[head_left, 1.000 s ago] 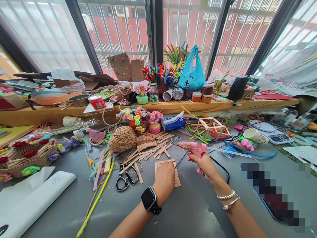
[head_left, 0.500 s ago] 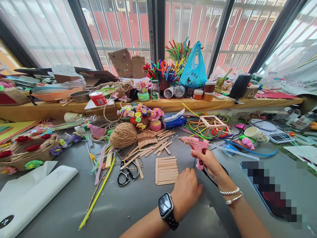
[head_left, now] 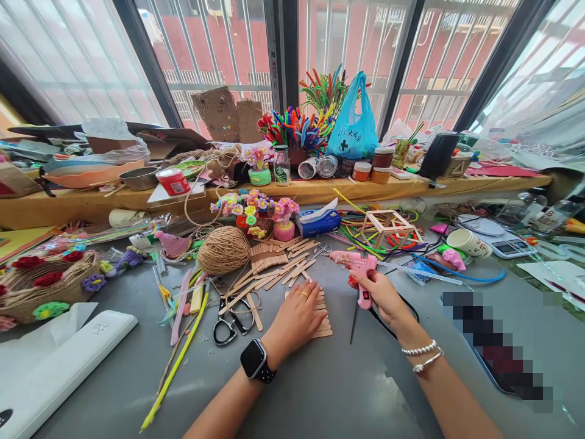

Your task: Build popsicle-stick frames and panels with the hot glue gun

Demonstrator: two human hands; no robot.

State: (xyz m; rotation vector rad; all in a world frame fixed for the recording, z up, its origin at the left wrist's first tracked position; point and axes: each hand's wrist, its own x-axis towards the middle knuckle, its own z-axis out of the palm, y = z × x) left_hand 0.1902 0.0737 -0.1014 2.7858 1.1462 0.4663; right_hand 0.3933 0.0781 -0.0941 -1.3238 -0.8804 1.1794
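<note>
My left hand [head_left: 297, 316], with a black smartwatch on its wrist, lies flat on a small panel of wooden craft sticks [head_left: 323, 322] on the grey table. My right hand [head_left: 382, 295], with bead bracelets on its wrist, grips a pink hot glue gun [head_left: 359, 272] by its handle. The gun's nozzle points left, just right of the stick panel and a little above the table. Its black cord trails down toward me. Loose craft sticks [head_left: 278, 272] lie scattered just beyond my left hand.
Black scissors [head_left: 231, 319] and a twine ball [head_left: 223, 250] sit left of the sticks. A wooden stick frame [head_left: 389, 227], pipe cleaners and a cup [head_left: 467, 242] lie to the right. A flowered basket [head_left: 48, 283] and white box [head_left: 64, 363] are far left. A cluttered wooden shelf [head_left: 315, 192] runs behind.
My left hand moved off the stick panel toward my right hand, then came back and now lies flat on it. The glue gun dropped slightly and stayed in my right hand.
</note>
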